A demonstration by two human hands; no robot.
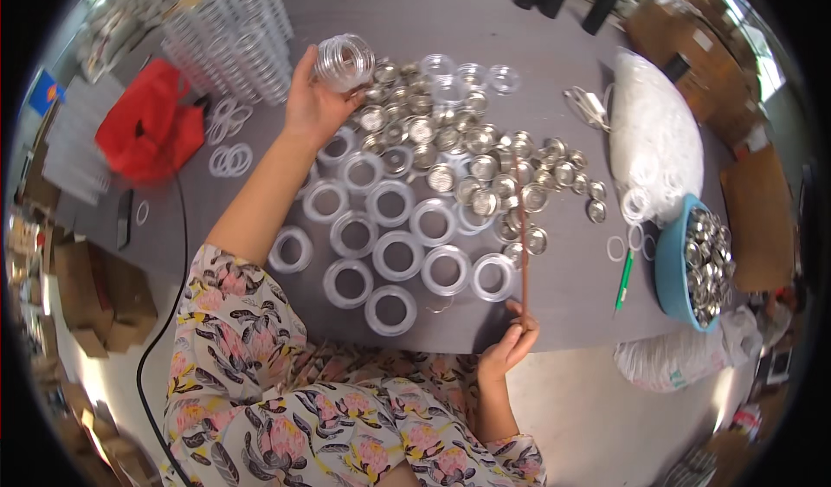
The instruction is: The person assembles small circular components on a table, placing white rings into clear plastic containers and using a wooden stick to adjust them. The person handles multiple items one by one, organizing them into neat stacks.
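Observation:
My left hand (317, 106) reaches over the far left of the table and is closed around a short stack of clear round plastic pieces (345, 63). Near the front edge, my right hand (509, 348) grips the lower end of a thin brown stick (525, 262), which points away over the table. Several clear plastic rings (390, 331) lie flat between my arms. Beyond them spreads a loose heap of small round silver metal pieces (441, 178); the stick passes over its right part. A few clear round dishes (504, 80) sit at the heap's far side.
Tall stacks of clear round pieces (227, 58) stand back left beside a red cloth bag (151, 123). On the right are a plump white plastic bag (655, 132), a green pen-like tool (624, 281) and a blue basin (671, 266) of metal pieces. A black cable (183, 245) crosses the left.

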